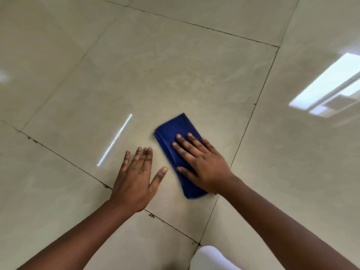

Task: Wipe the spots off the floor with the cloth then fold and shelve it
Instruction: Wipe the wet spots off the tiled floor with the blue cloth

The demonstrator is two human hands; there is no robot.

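1. Head view: a folded blue cloth (176, 151) lies flat on a glossy beige tiled floor (175, 75), its long side running from upper left to lower right, just left of a dark grout line (251, 114).
2. The right hand (200, 166) presses down on the cloth with the palm flat and the fingers (182, 142) spread; this grip is wide and closes on nothing, the cloth lying under the palm and fingers rather than between them.
3. The far end of the cloth shows beyond the fingertips, and the near end shows below the heel of the hand, slightly blurred.
4. The left hand (134, 182) rests flat on the bare tile just beside the cloth, apart from it, with the thumb pointing toward the cloth's long edge; its grip is also wide and empty.
5. Dark specks (151, 215) sit along the grout line near the left wrist.
6. A white rounded shape (208, 258), partly cut off, fills the lower edge.
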